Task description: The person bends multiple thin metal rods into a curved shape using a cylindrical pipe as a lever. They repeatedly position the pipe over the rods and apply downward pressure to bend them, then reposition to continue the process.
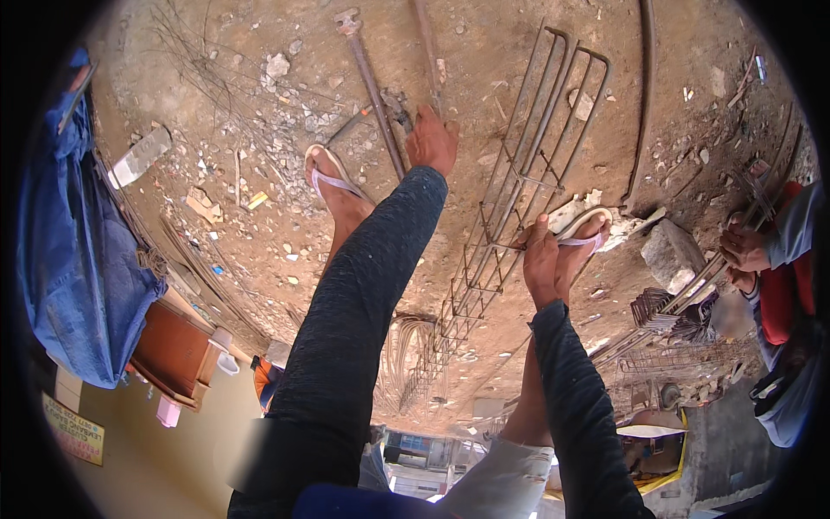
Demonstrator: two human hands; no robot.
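My left hand [432,140] is closed at the near end of a thin rusty bar [423,35]; what its fingers hold is unclear. Just left lie a long steel tool [370,85] with a heavy head and a dark tool [393,108]. My right hand [540,264] grips the side of a long rebar cage [519,173], made of rods and stirrups, which runs down between my sandalled feet [588,235].
At right, a co-worker's hands [745,249] hold rods beside a concrete chunk [673,255] and bundled stirrups [655,307]. A blue tarp [65,251] and wooden cabinet [169,350] are at left. Rubble [277,67] and a long bar [644,104] lie on the dirt.
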